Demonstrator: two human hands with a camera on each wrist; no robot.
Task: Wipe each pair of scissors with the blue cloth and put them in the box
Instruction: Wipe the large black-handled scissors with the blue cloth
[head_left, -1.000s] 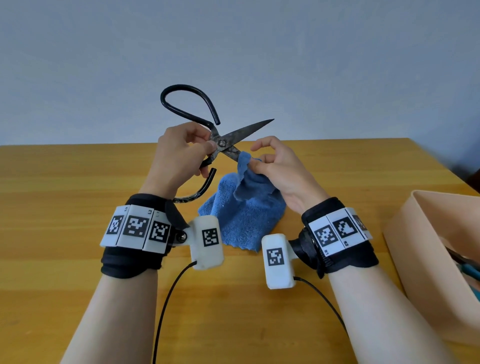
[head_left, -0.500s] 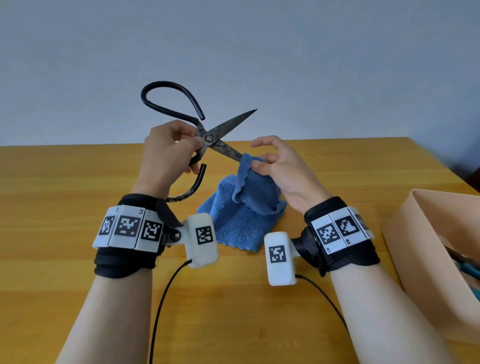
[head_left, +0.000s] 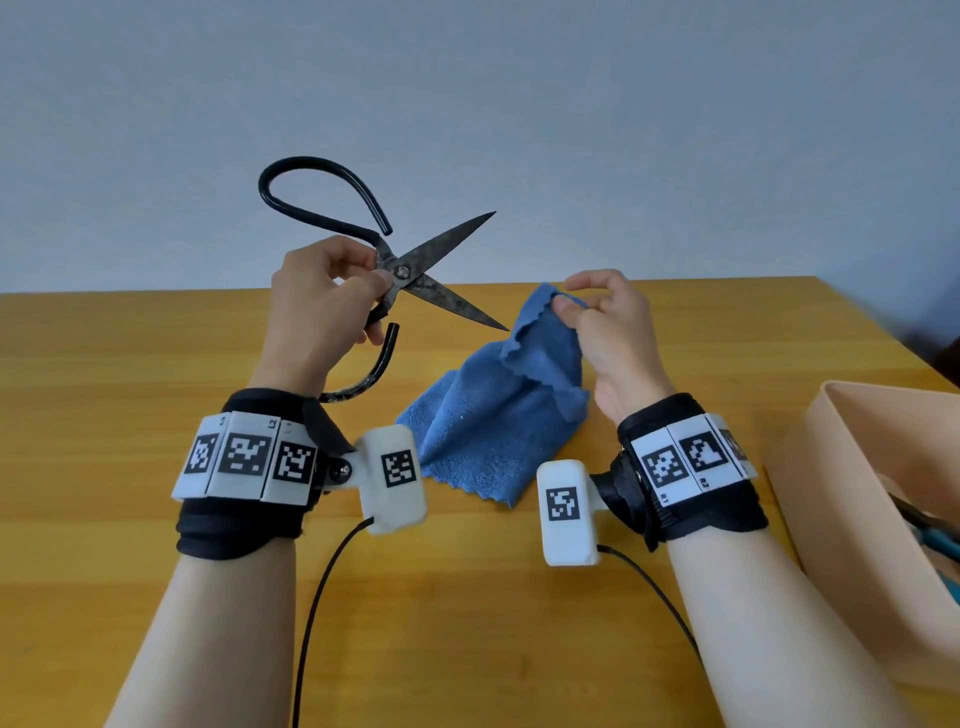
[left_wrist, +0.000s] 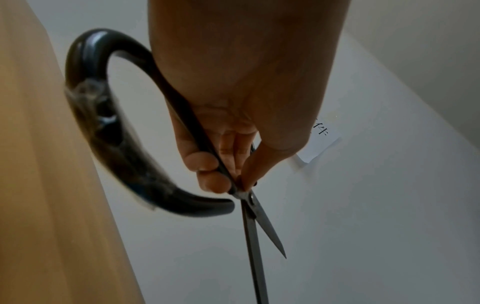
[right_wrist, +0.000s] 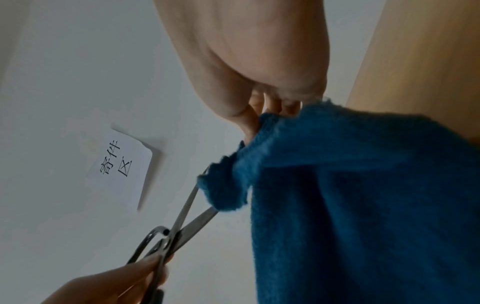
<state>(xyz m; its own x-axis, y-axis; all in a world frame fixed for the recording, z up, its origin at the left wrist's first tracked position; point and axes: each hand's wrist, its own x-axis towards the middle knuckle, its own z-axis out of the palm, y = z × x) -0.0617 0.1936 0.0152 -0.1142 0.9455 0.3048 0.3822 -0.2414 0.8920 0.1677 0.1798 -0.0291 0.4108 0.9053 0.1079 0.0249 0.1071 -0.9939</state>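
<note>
My left hand (head_left: 332, 296) grips a large pair of black iron scissors (head_left: 415, 270) near the pivot and holds them above the table, blades spread apart. Its fingers curl round the shank in the left wrist view, where the scissors (left_wrist: 249, 207) point away from me. My right hand (head_left: 597, 317) pinches the top of the blue cloth (head_left: 498, 415); the rest of the cloth hangs down onto the wooden table (head_left: 104, 389). The lower blade's tip sits just left of the cloth's raised edge. In the right wrist view the cloth (right_wrist: 350, 195) covers the blade tips of the scissors (right_wrist: 187, 214).
A beige box (head_left: 852, 467) stands at the right edge of the table, with dark and teal handles (head_left: 930, 530) of other scissors inside. Cables run from both wrist cameras toward me. A white paper sign (right_wrist: 119, 166) hangs on the wall behind.
My left hand has drawn the scissors up and to the left, and the lower blade has slid out of the cloth. My right hand has lifted the cloth's pinched corner slightly.
</note>
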